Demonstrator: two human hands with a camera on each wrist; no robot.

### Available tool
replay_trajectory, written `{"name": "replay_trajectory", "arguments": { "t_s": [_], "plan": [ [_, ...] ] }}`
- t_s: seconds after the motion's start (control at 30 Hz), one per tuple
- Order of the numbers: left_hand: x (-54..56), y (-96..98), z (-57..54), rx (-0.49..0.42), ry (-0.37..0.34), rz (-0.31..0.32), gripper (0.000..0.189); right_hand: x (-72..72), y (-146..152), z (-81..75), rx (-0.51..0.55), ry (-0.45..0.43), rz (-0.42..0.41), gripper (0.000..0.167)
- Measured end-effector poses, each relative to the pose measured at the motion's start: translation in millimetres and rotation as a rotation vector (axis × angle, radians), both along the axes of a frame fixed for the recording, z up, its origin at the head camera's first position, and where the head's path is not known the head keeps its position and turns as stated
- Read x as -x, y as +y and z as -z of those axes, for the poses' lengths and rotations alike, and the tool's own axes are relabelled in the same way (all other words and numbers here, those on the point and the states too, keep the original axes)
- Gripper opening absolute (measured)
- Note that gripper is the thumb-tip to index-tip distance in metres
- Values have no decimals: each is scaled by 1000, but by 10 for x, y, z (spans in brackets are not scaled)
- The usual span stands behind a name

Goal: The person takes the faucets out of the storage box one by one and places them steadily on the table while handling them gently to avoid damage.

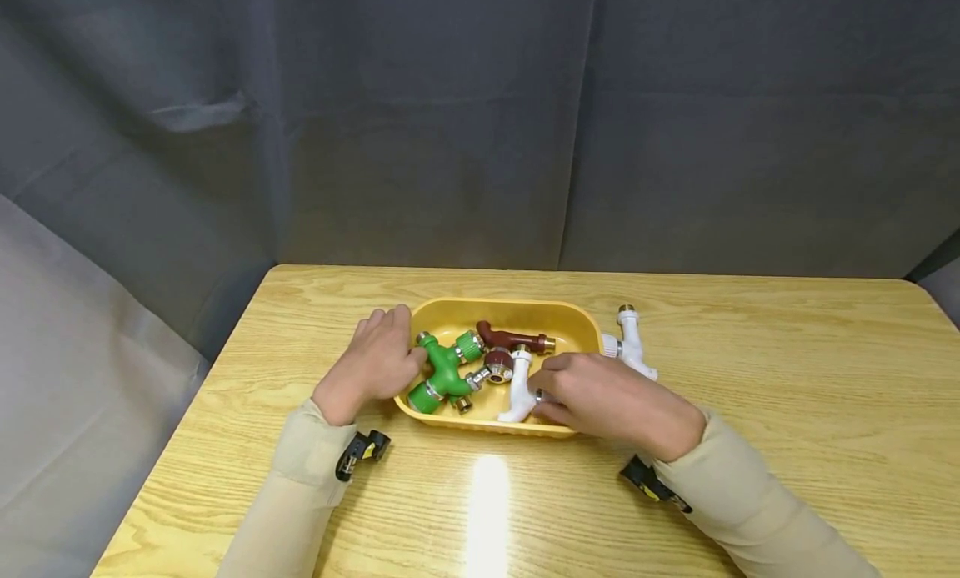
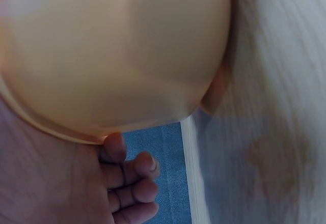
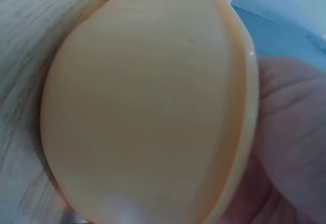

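A yellow plastic basin [image 1: 517,304] sits on the table with several taps in it. My left hand [image 1: 378,353] grips its left rim, thumb over the inside and fingers curled outside, as the left wrist view also shows. Within the basin lie a green two-way tap [image 1: 447,371], a dark red tap [image 1: 513,339] and a white tap [image 1: 519,386]. My right hand [image 1: 600,394] reaches over the right end and pinches the white tap at its handle side. In the right wrist view the basin wall [image 3: 147,107] hides the fingertips.
Another white tap [image 1: 632,344] with a brass thread lies on the wooden table [image 1: 787,361], just outside the basin's right end and partly behind my right hand. Dark grey cloth [image 1: 450,144] hangs along the table's back edge.
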State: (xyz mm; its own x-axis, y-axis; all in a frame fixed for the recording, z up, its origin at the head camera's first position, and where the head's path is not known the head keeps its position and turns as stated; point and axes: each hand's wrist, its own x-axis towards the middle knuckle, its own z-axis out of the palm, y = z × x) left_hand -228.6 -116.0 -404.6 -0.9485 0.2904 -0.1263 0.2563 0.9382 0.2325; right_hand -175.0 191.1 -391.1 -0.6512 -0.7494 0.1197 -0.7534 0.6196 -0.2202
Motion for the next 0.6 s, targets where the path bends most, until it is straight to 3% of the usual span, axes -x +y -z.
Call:
{"name": "replay_trajectory", "arguments": {
  "t_s": [0.33, 0.6],
  "plan": [
    [-7, 16, -10, -8, -1, -3, 22, 18, -53, 60, 28, 62, -49, 17],
    [-13, 7, -3, -5, 0, -4, 23, 22, -99, 78, 18, 25, -47, 24]
  ]
}}
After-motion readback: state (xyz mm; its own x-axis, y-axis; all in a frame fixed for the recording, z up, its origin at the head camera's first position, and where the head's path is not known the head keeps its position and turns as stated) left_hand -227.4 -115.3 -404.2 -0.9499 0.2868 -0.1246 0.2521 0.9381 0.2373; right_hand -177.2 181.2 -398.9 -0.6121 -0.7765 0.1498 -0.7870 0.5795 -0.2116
